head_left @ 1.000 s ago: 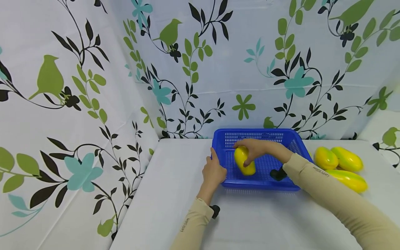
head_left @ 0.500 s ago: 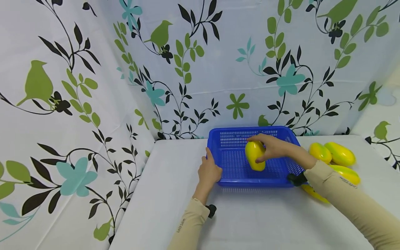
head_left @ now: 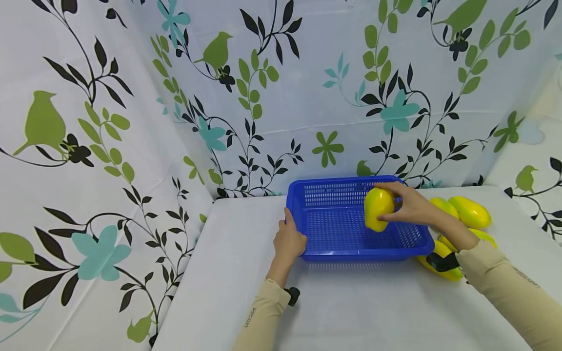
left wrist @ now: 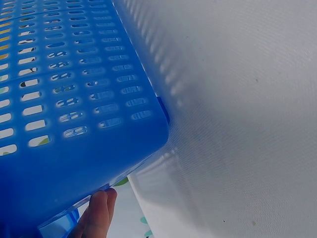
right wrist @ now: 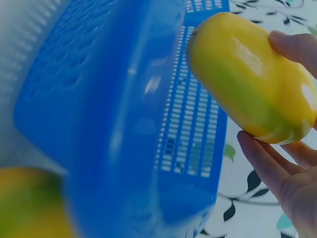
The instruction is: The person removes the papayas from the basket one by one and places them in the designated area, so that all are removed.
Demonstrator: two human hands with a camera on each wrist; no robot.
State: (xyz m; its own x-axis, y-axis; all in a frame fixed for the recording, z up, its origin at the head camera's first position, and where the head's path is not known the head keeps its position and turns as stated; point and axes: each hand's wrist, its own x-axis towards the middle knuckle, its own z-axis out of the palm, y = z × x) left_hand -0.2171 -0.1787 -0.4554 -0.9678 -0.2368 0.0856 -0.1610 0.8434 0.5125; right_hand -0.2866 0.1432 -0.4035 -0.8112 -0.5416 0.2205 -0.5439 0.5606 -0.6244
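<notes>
A blue perforated plastic basket [head_left: 351, 254] stands on the white table near the back. My left hand [head_left: 290, 243] grips its left rim; in the left wrist view the fingertips [left wrist: 100, 210] meet the basket's edge. Between the thumb and fingers of my right hand [head_left: 412, 208] is a yellow mango with green patches [head_left: 376, 209], held upright over the right part of the basket. The right wrist view shows this mango [right wrist: 252, 74] from the side, apart from the basket wall [right wrist: 198, 104]. Part of its far end is hidden by my hand.
Several more yellow-green mangoes lie on the table right of the basket, one at the back [head_left: 471, 212] and one by the front right corner [head_left: 441, 263], partly behind the right wrist. A patterned cloth [head_left: 281, 97] hangs behind the table [head_left: 360, 307].
My right hand has lifted the mango and carried it rightward across the basket. The left hand keeps its place on the rim. The head view has shifted slightly to the right.
</notes>
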